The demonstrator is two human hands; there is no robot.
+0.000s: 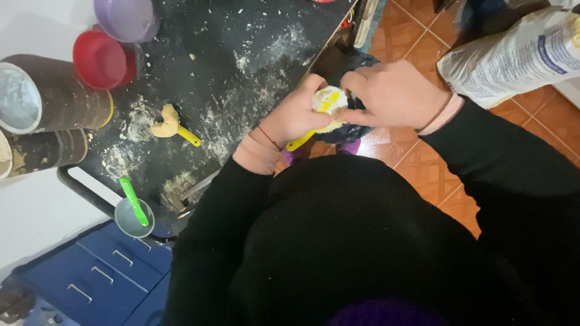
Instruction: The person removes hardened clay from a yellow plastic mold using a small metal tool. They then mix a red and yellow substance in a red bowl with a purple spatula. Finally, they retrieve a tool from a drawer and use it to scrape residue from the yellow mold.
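Observation:
My left hand grips a yellow-handled scoop caked with pale dough, its handle sticking out below the palm. My right hand pinches the dough on the scoop's head with its fingertips. Both hands are off the edge of the black counter, above a dark bag on the floor. A second yellow-handled scoop with dough on it lies on the floured counter, left of my hands.
A red bowl and a purple bowl stand at the counter's back left beside brown canisters. A grey cup with a green handle sits near blue drawers. A flour sack lies on the orange tile floor.

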